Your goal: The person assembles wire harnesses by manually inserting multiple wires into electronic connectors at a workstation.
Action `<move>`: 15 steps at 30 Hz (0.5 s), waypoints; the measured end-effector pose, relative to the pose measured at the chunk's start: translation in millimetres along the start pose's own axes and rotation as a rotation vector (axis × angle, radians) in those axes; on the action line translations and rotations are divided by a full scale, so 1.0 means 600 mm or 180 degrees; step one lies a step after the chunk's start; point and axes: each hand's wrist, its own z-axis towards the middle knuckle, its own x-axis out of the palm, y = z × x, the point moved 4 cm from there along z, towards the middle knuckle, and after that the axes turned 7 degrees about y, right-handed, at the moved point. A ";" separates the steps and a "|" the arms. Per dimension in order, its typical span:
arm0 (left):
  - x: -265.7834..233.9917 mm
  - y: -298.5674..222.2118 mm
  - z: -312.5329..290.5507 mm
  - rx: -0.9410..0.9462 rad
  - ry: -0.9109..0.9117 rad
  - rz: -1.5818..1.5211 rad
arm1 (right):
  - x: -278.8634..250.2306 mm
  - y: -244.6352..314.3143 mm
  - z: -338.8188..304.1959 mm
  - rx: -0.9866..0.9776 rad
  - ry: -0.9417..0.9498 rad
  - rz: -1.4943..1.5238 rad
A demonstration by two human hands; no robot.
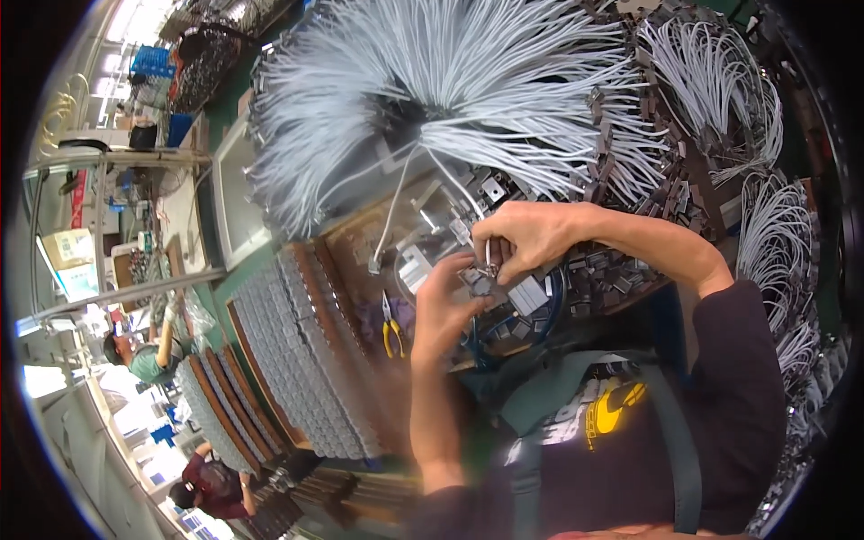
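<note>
My right hand [535,236] is closed, thumb and fingers pinched round the end of a white cable [463,189] that runs down from a big fanned bundle. My left hand [439,310] is just below and to the left, its fingers curled round a small silvery metal piece [477,284]. Both hands meet close together, and their fingertips hide where cable and metal piece come near each other. Another white cable [393,216] hangs down to the left with a small metal end.
White cables [486,54] fan out across the far side. Loose metal parts [612,274] are heaped to the right. Yellow-handled pliers [391,328] lie left of my hands. Stacked rows of grey parts [297,351] stand farther left. Two people [153,360] work at the left.
</note>
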 end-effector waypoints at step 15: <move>0.013 0.011 -0.010 -0.0442 0.0077 -0.0725 | 0.009 -0.002 0.012 0.0017 -0.0032 0.0022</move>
